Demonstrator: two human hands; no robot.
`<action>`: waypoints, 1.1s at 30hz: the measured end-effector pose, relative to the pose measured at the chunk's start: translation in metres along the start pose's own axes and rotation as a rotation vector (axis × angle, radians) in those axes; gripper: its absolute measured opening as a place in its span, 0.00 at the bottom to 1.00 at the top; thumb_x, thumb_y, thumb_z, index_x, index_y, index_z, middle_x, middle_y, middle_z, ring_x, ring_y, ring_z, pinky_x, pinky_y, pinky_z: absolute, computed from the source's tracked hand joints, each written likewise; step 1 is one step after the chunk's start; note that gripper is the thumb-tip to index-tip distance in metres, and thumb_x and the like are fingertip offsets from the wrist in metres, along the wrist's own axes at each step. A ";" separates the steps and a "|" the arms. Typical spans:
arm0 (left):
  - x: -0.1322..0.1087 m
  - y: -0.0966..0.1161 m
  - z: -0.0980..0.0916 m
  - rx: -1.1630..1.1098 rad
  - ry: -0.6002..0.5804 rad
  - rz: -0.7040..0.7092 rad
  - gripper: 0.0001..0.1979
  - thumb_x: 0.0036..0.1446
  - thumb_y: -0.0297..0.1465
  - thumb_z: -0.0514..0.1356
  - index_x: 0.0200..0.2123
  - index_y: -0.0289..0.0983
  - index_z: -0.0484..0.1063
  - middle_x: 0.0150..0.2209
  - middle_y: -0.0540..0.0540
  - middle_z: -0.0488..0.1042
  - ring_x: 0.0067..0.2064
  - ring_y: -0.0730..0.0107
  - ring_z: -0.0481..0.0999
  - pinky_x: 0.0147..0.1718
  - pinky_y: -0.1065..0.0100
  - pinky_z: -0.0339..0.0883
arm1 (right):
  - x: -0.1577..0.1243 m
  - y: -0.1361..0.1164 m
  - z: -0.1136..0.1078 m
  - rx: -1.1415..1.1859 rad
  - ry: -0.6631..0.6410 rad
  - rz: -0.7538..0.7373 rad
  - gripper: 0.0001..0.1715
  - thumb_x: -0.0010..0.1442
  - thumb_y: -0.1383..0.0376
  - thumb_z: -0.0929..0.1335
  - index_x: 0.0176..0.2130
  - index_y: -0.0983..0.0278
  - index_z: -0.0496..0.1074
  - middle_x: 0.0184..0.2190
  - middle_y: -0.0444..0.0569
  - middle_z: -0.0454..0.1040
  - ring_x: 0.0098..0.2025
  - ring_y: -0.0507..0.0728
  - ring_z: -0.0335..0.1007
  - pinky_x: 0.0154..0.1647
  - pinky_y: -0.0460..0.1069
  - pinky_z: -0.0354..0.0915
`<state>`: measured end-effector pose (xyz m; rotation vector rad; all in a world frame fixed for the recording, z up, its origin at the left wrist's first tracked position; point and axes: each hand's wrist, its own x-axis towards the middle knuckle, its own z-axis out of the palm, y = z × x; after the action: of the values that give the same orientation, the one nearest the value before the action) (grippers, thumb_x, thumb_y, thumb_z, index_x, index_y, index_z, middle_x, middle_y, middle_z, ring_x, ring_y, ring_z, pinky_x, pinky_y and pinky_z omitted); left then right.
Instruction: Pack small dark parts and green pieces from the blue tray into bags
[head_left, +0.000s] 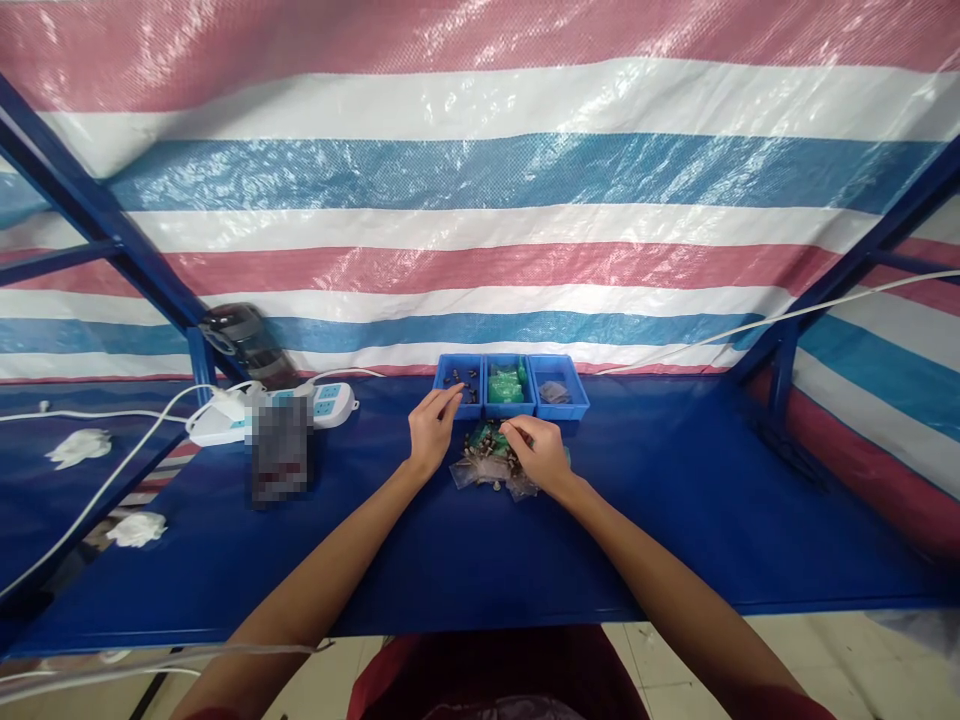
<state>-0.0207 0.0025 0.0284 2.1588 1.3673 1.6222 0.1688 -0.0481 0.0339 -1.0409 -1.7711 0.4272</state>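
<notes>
My left hand [432,428] reaches over the near rim of the left blue tray [444,372], fingers pinched together at the small dark parts inside; what the fingertips hold is too small to make out. My right hand [538,454] rests curled on a heap of small brown parts and clear plastic bags [484,462] lying on the blue table [660,540]. Beside the left tray stand a middle tray [487,405] with green pieces and a right tray [579,392] with a greyish bag.
At the left lie a white power strip [330,402] with cables, a blurred dark object [280,452] and white crumpled cloths [137,528]. Blue frame struts [112,235] rise at both sides. A striped tarp [480,200] hangs close behind the trays.
</notes>
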 end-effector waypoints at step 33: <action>-0.005 0.003 -0.010 0.212 -0.489 0.297 0.12 0.63 0.35 0.53 0.35 0.37 0.74 0.31 0.49 0.75 0.27 0.76 0.71 0.26 0.75 0.60 | 0.005 0.004 -0.017 -0.254 -0.664 -0.147 0.06 0.55 0.62 0.71 0.31 0.63 0.75 0.27 0.44 0.71 0.29 0.51 0.64 0.31 0.45 0.55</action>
<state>-0.0269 -0.0064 0.0311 2.7454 1.1482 0.9379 0.1852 -0.0447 0.0421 -0.9969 -2.5294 0.5009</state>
